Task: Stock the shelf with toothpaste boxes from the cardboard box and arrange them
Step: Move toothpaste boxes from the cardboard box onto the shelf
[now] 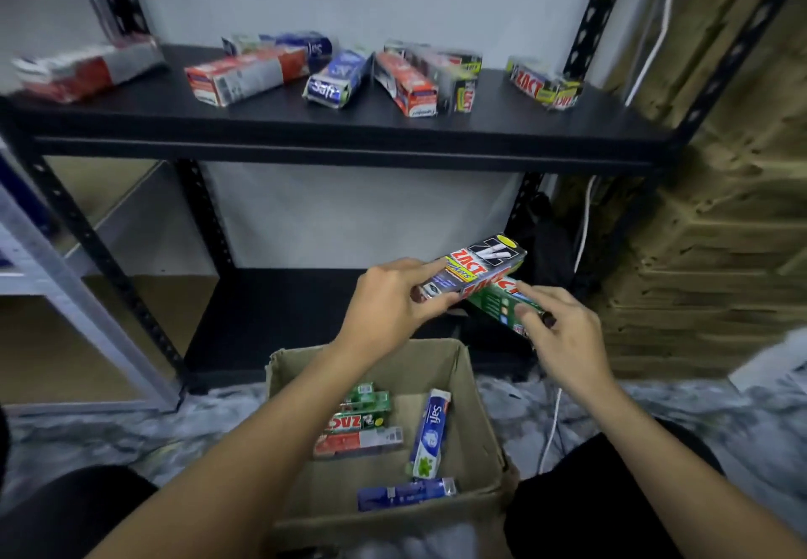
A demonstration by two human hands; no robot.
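My left hand (388,301) grips a grey Zact toothpaste box (476,268) by its near end, above the lower shelf. My right hand (563,336) holds a green Zact box (498,303) just under the grey one, and the two boxes overlap. Below my arms the open cardboard box (476,419) stands on the floor, with several toothpaste boxes inside: green (367,401), red (358,443) and blue Safi (430,432). The upper shelf (349,130) carries several boxes lying at loose angles, among them a red one (244,73), a blue Safi one (336,80) and a yellow Zact one (546,82).
The lower shelf (270,318) is dark and bare on its left part. Black perforated uprights (87,235) frame the rack. A white cable (583,226) hangs at the right, beside a rough brown wall (720,209). A pale metal frame (65,296) stands at the left.
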